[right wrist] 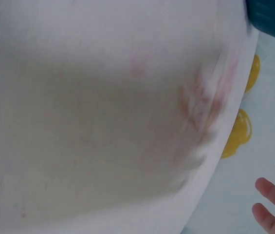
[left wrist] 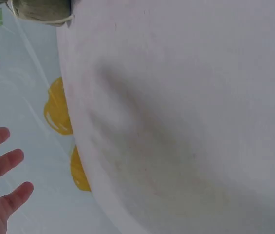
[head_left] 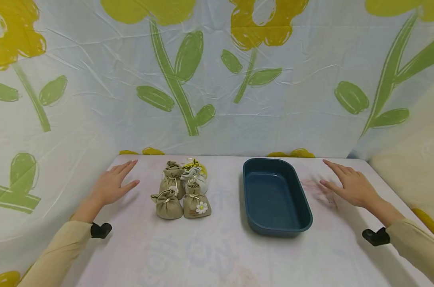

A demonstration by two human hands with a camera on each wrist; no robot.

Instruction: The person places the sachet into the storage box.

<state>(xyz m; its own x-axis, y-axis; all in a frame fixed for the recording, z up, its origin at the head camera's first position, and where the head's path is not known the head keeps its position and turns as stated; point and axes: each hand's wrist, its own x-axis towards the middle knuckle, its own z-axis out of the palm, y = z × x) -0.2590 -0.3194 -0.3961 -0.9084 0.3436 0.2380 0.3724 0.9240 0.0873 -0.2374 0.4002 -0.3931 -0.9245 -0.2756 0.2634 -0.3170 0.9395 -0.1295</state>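
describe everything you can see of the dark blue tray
The dark blue tray is an open rectangular container with rounded corners, raised walls and a narrow rim, smooth like plastic or coated metal. It sits upright on the pale tabletop, long sides running away from the viewer, between the cloth pouches and the right hand. It looks empty, and no hand or pouch touches it.

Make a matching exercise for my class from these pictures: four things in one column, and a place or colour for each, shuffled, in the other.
Column one:
1. left hand
2. cloth pouches
3. tray
4. right hand

Column two:
A. dark blue
B. right of the tray
C. left of the cloth pouches
D. between the left hand and the tray

Pairs: 1-C, 2-D, 3-A, 4-B
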